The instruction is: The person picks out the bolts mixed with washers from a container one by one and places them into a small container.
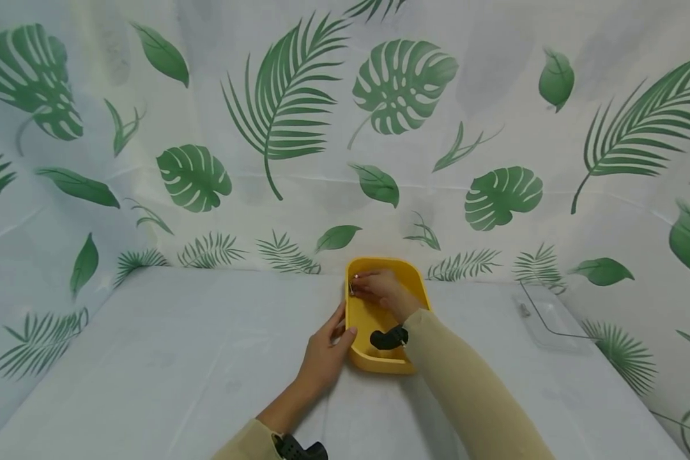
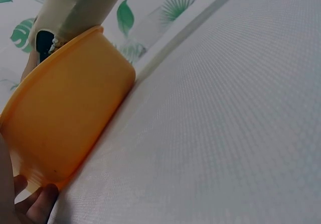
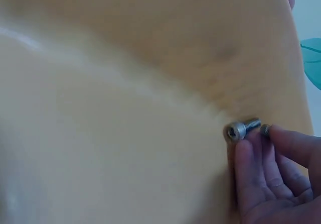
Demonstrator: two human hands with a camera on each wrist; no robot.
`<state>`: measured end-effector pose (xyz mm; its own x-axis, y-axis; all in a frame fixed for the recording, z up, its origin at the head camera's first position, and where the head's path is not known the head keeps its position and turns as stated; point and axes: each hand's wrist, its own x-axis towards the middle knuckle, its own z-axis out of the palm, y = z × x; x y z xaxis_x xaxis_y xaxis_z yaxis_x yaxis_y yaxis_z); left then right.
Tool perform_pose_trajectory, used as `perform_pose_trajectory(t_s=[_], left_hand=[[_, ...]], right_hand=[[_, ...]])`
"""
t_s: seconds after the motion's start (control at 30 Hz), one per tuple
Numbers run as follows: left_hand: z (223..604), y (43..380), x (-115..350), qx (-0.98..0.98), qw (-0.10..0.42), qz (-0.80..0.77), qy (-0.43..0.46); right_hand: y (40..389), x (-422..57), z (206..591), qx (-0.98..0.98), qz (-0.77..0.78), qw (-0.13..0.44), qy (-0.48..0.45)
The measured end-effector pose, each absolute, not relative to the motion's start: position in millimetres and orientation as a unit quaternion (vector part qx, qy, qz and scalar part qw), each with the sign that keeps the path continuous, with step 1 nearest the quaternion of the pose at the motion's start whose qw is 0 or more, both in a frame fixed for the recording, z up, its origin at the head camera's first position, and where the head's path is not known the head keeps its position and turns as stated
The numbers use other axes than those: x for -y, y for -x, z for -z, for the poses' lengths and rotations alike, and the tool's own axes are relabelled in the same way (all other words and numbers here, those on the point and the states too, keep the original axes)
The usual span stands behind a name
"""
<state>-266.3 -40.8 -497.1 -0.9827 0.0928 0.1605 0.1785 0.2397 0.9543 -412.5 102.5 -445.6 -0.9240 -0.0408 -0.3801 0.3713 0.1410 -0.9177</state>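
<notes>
A yellow plastic bin point(image 1: 379, 365) stands on the white-covered table. My left hand point(image 1: 324, 351) grips its near left side, thumb over the rim, other fingers along the outer wall; in the left wrist view, fingertips point(image 2: 44, 199) touch the wall low down. Inside the bin, my right hand point(image 1: 382, 291) is at the far left corner, holding a metal socket head screw point(image 3: 236, 131) at its fingertips. The hex recess faces the camera and the threaded shank points toward the thumb. A second small metal end point(image 3: 265, 129) shows at the thumb tip, its rest hidden by the fingers.
At the right of the table lies a clear plastic tray point(image 1: 563, 342) with a small metallic item point(image 1: 523, 310) at its left side. A leaf-printed white sheet point(image 1: 316, 211) hangs right behind the bin. Both wrists wear black camera straps.
</notes>
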Motion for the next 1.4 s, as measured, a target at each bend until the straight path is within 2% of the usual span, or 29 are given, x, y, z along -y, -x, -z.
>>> perform_pose_trajectory(t_s=[0.73,1.13,1.4], left_hand=[[498.8,265.0,44.6,0.788,0.050,0.608,0.074],[499.6,265.2,39.8,0.792,0.039,0.604,0.078],[500.1,264.6,40.0,0.796,0.040,0.599,0.076]], right_hand=[[401.0,-160.4,387.9,-0.788,0.589,0.178,-0.027],[380.4,-233.1,353.3,-0.817,0.549,0.177,0.016],[377.1,-287.6,349.7,-0.814,0.553,0.178,0.008]])
